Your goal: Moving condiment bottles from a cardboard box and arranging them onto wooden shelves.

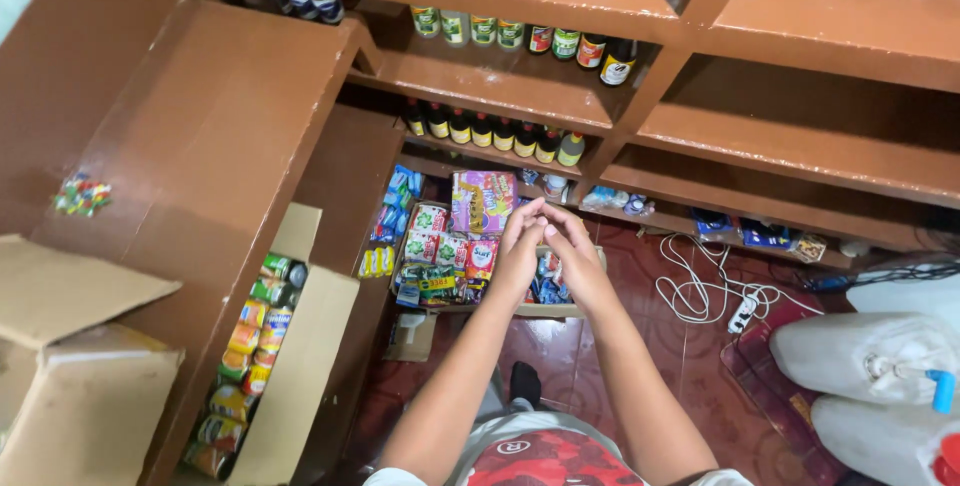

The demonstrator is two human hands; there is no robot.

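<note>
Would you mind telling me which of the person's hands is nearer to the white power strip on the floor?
Right. The right hand is on the side toward the white power strip, which lies lower right of it; the left hand, touching it fingertip to fingertip, sits farther away.

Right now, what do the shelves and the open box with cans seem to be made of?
The shelves look like wood under glossy brown paint: thick boards with a soft sheen. The open box looks like plain corrugated cardboard: matte tan, with folded flaps.
</note>
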